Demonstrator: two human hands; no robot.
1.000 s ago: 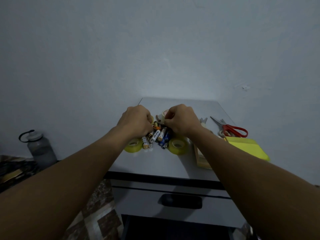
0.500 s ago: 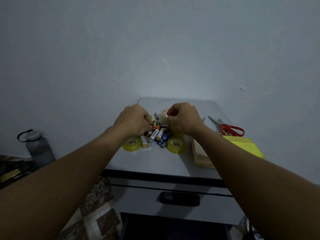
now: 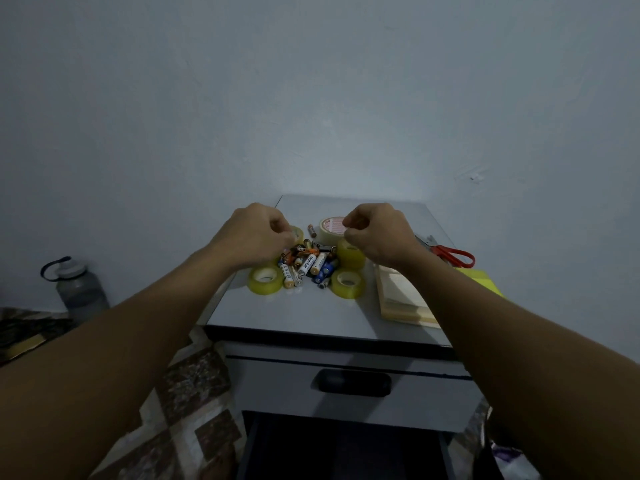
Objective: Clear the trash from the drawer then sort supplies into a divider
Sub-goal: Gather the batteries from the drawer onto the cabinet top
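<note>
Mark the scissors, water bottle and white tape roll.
scissors (image 3: 442,251): head view, on the red handle near the blades.
water bottle (image 3: 82,293): head view, on the grey body.
white tape roll (image 3: 324,237): head view, on its outer side wall.

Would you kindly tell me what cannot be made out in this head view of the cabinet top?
Head view only:
- Left hand: its curled fingers hide whether it grips a battery.
- Right hand: its own knuckles hide anything pinched.
- Batteries: most labels too small to read.
- Scissors: blades partly behind the right wrist.
- Lower compartment: too dark, cut off by the bottom edge.
</note>
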